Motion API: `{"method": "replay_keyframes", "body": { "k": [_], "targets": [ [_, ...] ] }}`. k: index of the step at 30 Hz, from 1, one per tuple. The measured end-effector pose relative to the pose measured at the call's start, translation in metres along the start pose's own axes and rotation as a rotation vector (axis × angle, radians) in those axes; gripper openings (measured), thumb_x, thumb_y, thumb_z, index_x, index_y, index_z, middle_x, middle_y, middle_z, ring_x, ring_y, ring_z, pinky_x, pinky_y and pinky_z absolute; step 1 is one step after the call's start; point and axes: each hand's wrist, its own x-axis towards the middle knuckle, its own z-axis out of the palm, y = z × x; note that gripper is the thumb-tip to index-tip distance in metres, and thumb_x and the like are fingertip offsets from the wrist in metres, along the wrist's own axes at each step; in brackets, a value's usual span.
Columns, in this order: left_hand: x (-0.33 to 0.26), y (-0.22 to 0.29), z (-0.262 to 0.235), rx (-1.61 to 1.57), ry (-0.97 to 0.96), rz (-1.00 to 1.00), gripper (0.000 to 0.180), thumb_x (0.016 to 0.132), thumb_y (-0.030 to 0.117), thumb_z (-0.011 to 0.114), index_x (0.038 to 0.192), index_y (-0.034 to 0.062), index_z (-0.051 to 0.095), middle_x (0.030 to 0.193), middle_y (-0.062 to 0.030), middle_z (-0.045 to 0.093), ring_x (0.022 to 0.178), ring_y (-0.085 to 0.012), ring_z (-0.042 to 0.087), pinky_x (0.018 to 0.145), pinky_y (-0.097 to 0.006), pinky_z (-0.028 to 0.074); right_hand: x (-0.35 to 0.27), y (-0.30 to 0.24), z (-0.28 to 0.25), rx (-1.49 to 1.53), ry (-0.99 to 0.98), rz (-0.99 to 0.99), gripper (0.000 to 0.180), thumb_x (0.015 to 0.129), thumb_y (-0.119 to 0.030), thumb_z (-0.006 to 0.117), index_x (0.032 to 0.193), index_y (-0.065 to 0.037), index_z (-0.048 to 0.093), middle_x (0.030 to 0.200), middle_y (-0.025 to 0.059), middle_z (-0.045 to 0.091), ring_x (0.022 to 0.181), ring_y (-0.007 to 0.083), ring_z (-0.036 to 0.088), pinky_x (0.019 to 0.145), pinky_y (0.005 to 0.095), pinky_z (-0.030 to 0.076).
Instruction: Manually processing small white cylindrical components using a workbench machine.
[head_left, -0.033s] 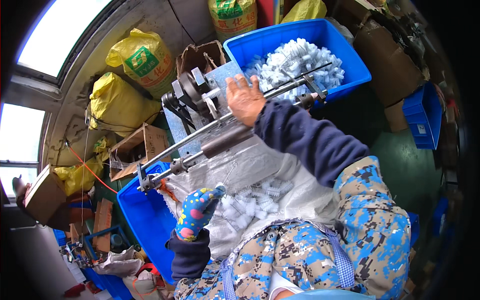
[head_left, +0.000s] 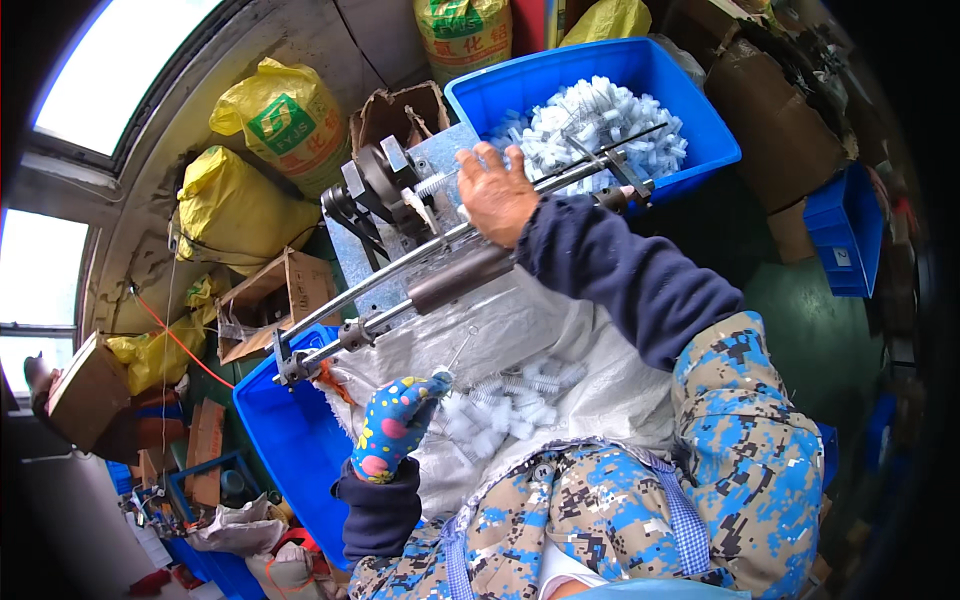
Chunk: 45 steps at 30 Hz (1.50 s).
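My gloved left hand (head_left: pixel 392 425) pinches a thin metal rod (head_left: pixel 460 349) beside white coils (head_left: pixel 500 408) heaped on pale sacking (head_left: pixel 625 395); bare right hand (head_left: pixel 497 197) at the machine (head_left: pixel 380 180), grip I cannot tell

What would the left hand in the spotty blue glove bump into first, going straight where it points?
The left hand would probably meet the dark brown cylinder on the metal rod; depth is unclear, so it might brush the white woven sheet first.
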Motion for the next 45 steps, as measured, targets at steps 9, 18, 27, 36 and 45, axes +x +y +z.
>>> {"method": "replay_keyframes", "body": {
  "k": [9, 18, 27, 36, 45],
  "targets": [
    [0.015, 0.005, 0.001, 0.105, -0.066, 0.004, 0.026, 0.066, -0.007, 0.061, 0.09, 0.0035, 0.06, 0.079, -0.0117, 0.062, 0.07, -0.0289, 0.061, 0.061, -0.033, 0.048, 0.036, 0.057, -0.001, -0.053, 0.033, 0.024, 0.015, 0.073, -0.011, 0.054, 0.083, -0.004, 0.064, 0.104, 0.0113, 0.053, 0.11, 0.027, 0.041, 0.09, 0.0553, 0.025],
    [0.019, 0.005, 0.005, -0.019, 0.073, 0.053, 0.023, 0.067, -0.007, 0.06, 0.086, 0.0059, 0.058, 0.082, -0.0114, 0.062, 0.072, -0.0305, 0.06, 0.061, -0.034, 0.047, -0.077, -0.044, -0.048, 0.315, 0.394, -0.607, 0.02, 0.072, -0.008, 0.054, 0.09, 0.002, 0.053, 0.075, 0.0119, 0.058, 0.072, 0.0254, 0.058, 0.067, 0.0407, 0.046],
    [0.008, -0.007, 0.024, -0.038, 0.241, -0.012, 0.023, 0.07, -0.007, 0.059, 0.089, 0.0074, 0.061, 0.084, -0.0109, 0.062, 0.074, -0.0287, 0.061, 0.063, -0.033, 0.049, -0.083, -0.03, -0.039, 0.337, 0.13, -0.333, 0.009, 0.07, -0.005, 0.052, 0.079, -0.005, 0.048, 0.073, 0.0084, 0.049, 0.065, 0.0244, 0.056, 0.055, 0.0329, 0.047],
    [-0.017, -0.023, 0.034, -0.474, 0.453, -0.332, 0.029, 0.081, 0.0, 0.056, 0.11, 0.0046, 0.056, 0.085, -0.0067, 0.061, 0.073, -0.0148, 0.059, 0.065, -0.027, 0.047, -0.064, -0.013, -0.039, 0.757, 0.005, -0.424, 0.007, 0.071, -0.004, 0.057, 0.075, -0.01, 0.057, 0.072, 0.0098, 0.055, 0.067, 0.0315, 0.057, 0.056, 0.0391, 0.045],
    [0.008, -0.001, 0.033, -0.935, 0.445, -0.459, 0.027, 0.084, 0.012, 0.057, 0.107, -0.0024, 0.055, 0.075, -0.0026, 0.058, 0.06, -0.0069, 0.049, 0.057, -0.02, 0.04, -0.086, -0.033, -0.027, 1.062, -0.097, -0.41, 0.02, 0.068, 0.004, 0.058, 0.086, -0.002, 0.06, 0.077, 0.013, 0.057, 0.074, 0.0313, 0.057, 0.063, 0.0372, 0.045]
  ]
}}
